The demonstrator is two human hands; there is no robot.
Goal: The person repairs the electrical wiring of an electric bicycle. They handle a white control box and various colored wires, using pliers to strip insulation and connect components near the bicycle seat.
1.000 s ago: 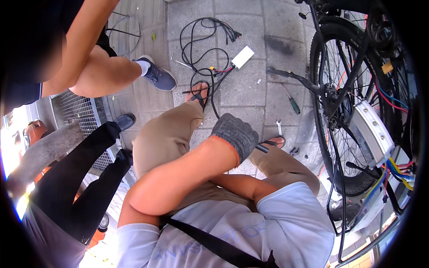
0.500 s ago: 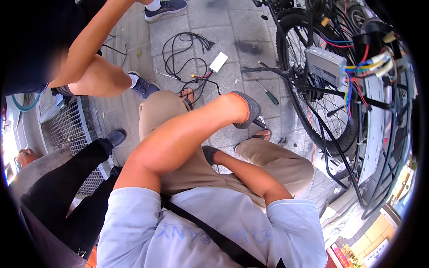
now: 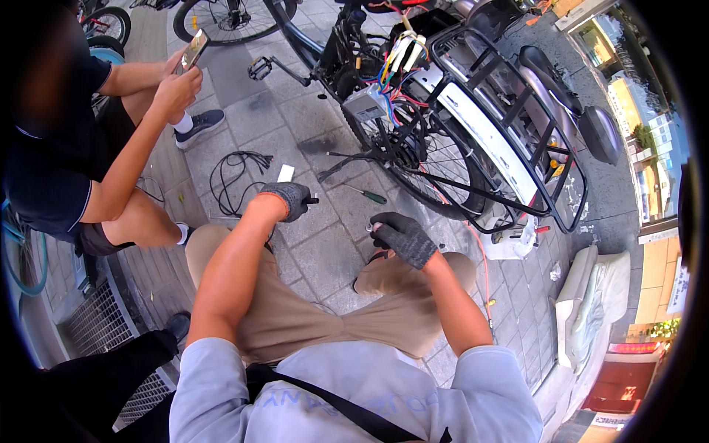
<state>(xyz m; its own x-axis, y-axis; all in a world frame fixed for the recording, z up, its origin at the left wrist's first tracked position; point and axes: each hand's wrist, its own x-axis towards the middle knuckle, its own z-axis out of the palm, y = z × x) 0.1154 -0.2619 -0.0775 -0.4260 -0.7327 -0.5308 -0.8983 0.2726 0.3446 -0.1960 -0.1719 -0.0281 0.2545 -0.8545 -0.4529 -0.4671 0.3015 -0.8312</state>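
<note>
My left hand [image 3: 290, 201] wears a dark grey knit glove with an orange cuff. Its fingers are closed, and a short black stub [image 3: 313, 200] sticks out of them; the rest is hidden. My right hand [image 3: 406, 238], gloved in the same grey, pinches a small silvery object [image 3: 371, 227] that is too small to name. Beyond the left hand lies a white box [image 3: 286, 173] beside a loop of black cable [image 3: 225, 176]. A screwdriver with a green handle [image 3: 374, 196] lies on the paving between and beyond my hands.
An electric bicycle [image 3: 436, 162] with a black rear rack stands ahead right, a silver controller box [image 3: 365, 103] and coloured wires hanging from it. Another person [image 3: 111, 148] sits at left holding a phone [image 3: 193, 50]. An orange cord [image 3: 481, 255] runs along the right.
The view has turned, so the bicycle appears nearer the middle. My hands have moved apart; the left no longer reaches across, and the right has come forward. The other person's phone has come into view.
</note>
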